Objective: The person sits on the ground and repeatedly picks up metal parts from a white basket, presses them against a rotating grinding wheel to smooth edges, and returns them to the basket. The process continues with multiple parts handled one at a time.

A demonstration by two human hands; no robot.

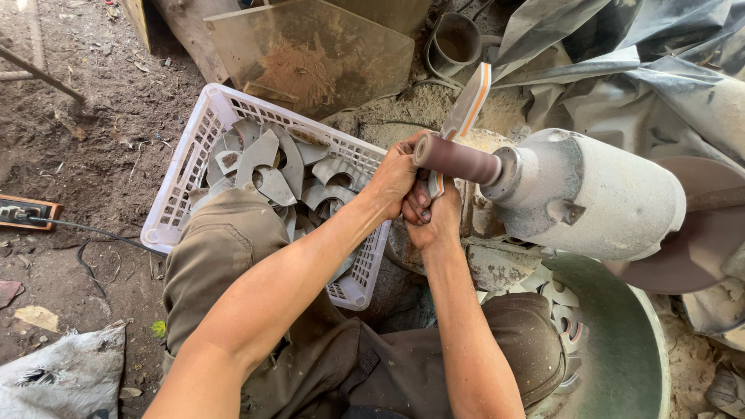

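1. Overhead, the left hand point(396, 174) and the right hand point(436, 221) met at a flat curved blade piece point(464, 109), both closed around its lower end, fingers wrapped tight (the gripped end was hidden inside the fists).
2. Blade piece stood nearly upright, tilted slightly right, with an orange stripe along one edge; its lower part pressed against the dark sanding drum point(456, 159).
3. Sanding drum stuck out leftward from a dusty grey-white motor housing point(597, 194), which sat to the right of the hands.
4. White plastic crate point(180, 174) lay on the ground to the left, just beside the left forearm, its near corner partly covered by the person's left knee; it held a heap of grey curved metal pieces point(268, 167).
5. Green round basin point(621, 341) sat lower right, beside the right knee, with a few similar curved pieces point(560, 299) at its rim.
6. Person wore olive-brown trousers point(221, 248), knees spread either side of the work.
7. Dirt floor point(85, 147) on the left carried a black cable point(93, 231); crumpled grey sheeting point(621, 54) lay behind the motor.
8. Dusty clear panel point(310, 54) leaned beyond the crate.
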